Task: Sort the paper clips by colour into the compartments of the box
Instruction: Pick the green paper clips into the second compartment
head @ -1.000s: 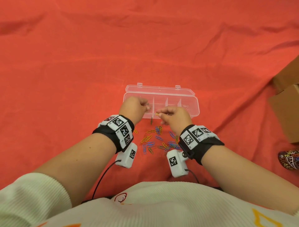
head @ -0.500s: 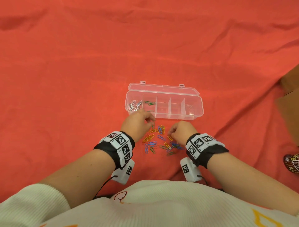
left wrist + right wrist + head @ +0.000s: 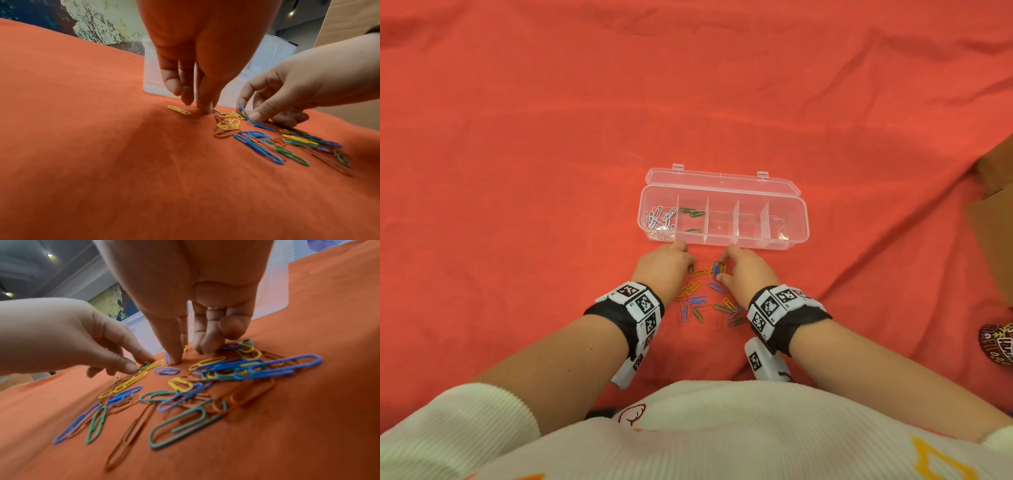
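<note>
loose pile of blue, yellow, green and orange plastic-coated paper clips (image 3: 707, 299) lies on the red cloth (image 3: 517, 171), just in front of the clear plastic compartment box (image 3: 796, 222), lid open. white clips in its leftmost compartment, green in the next. my left hand (image 3: 666, 270) has fingertips down at a green clip at the pile's edge, grip unclear. my right hand (image 3: 746, 274) pinches narrow at a blue clip (image 3: 243, 109).
</note>
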